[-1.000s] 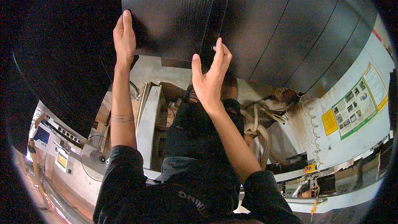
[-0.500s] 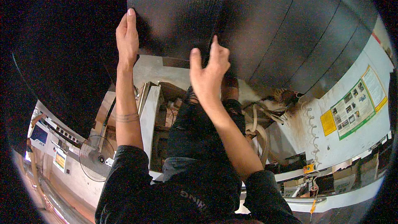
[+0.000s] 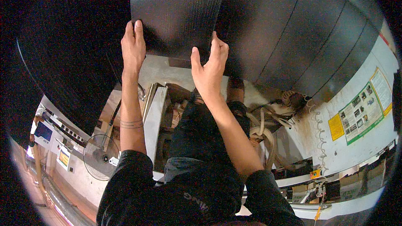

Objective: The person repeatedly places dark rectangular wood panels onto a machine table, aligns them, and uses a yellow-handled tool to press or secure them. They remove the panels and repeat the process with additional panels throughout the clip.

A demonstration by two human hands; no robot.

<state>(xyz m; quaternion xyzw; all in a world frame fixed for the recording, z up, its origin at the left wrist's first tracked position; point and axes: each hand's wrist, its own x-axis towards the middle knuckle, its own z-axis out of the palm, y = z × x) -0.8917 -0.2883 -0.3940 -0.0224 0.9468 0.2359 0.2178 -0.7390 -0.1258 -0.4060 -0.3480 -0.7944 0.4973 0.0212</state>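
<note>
Black ribbed sheet (image 3: 178, 12) fills the top middle of your view, hanging down from above, and its upper end runs off the picture so you cannot see where it starts. Your left hand (image 3: 133, 46) lies flat against its lower left corner, fingers straight and pointing up. Your right hand (image 3: 208, 67) grips the lower edge near the right corner, thumb on the near face, fingers curled over the edge (their tips are hidden behind the sheet).

Behind it curves a big dark drum (image 3: 301, 37) with seam lines, its far side lost in shadow. A second dark mass (image 3: 63, 58) takes up the left, too dim to tell its surface.

Below your arms you see your own dark trousers and one shoe (image 3: 235, 88); the other foot is hidden. Pale hoses (image 3: 261, 132) coil just beside your right leg. A small fan (image 3: 99, 157) stands at lower left, and a green-edged poster (image 3: 363, 111) hangs on the white wall (image 3: 326, 150) at right, its print too small to make out.
</note>
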